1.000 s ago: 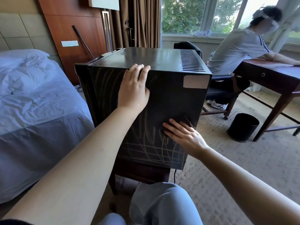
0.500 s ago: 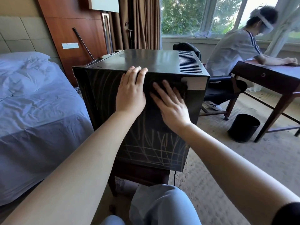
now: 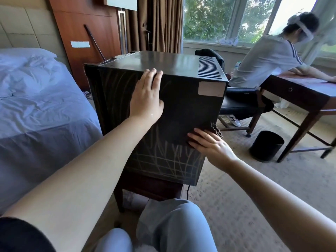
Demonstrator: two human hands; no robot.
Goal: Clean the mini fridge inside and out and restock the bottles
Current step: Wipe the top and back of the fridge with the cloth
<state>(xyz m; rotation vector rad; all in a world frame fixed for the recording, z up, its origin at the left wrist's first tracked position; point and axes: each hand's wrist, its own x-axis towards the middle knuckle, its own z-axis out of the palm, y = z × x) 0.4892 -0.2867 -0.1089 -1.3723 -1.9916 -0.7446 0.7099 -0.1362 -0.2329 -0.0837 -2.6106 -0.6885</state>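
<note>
Head view looks down on a black mini fridge (image 3: 181,110) standing on a low dark wooden stand (image 3: 145,186) beside a bed (image 3: 36,115) with pale blue sheets. The fridge's near panel is dull black and streaked with pale scratch-like lines, thickest toward its lower edge. A white label (image 3: 211,88) sits at the panel's upper right corner, and a row of vent slots (image 3: 209,68) runs along the glossy top.

The left hand (image 3: 147,99) lies flat on the upper part of the panel, fingers straight and together, tips reaching the top edge, holding nothing. The right hand (image 3: 209,144) presses a dark cloth (image 3: 216,128) against the panel near its right edge, fingers extended flat over it; a crumpled corner of the cloth sticks out above the fingers.

A power cord (image 3: 188,190) hangs down below the fridge to the beige carpet (image 3: 245,188). Well to the right stands a black waste bin (image 3: 266,146), just beside the leg of a dark wooden desk (image 3: 300,95). Another person (image 3: 269,59) sits at that desk on a black chair (image 3: 240,104), leaning over it. Behind are a bright window (image 3: 209,17) with green trees outside, brown curtains (image 3: 160,24) and a reddish wood wall panel (image 3: 78,24). A knee (image 3: 172,224) in light blue trousers fills the lower foreground.
</note>
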